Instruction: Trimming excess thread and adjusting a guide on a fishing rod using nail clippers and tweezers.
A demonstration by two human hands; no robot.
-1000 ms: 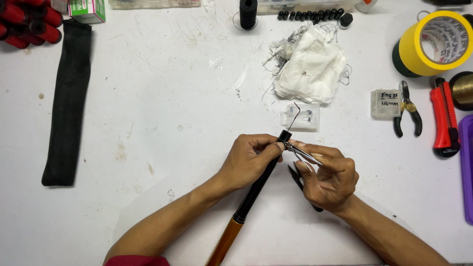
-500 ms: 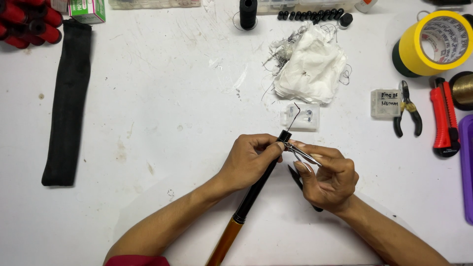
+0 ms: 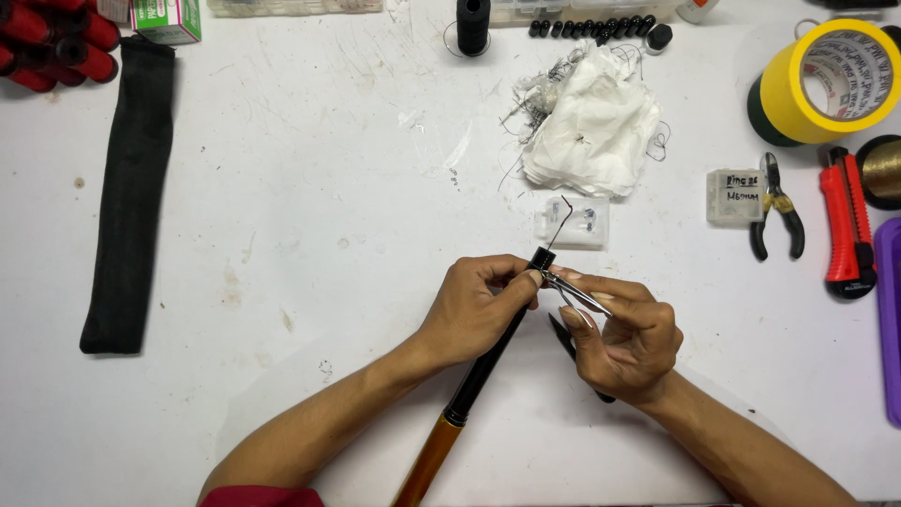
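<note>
Your left hand [image 3: 479, 310] is clamped on the black rod [image 3: 488, 361] near the middle of the scuffed white desk [image 3: 310, 216]; your right hand [image 3: 624, 338] pinches thin metal tweezers [image 3: 577, 294] at its tip.

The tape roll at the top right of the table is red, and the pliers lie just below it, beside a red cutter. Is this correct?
Not quite: the tape roll is yellow, not red, as the head view shows. The rest holds: it sits at the top right of the table, with the pliers just below it, beside the red cutter.
</note>
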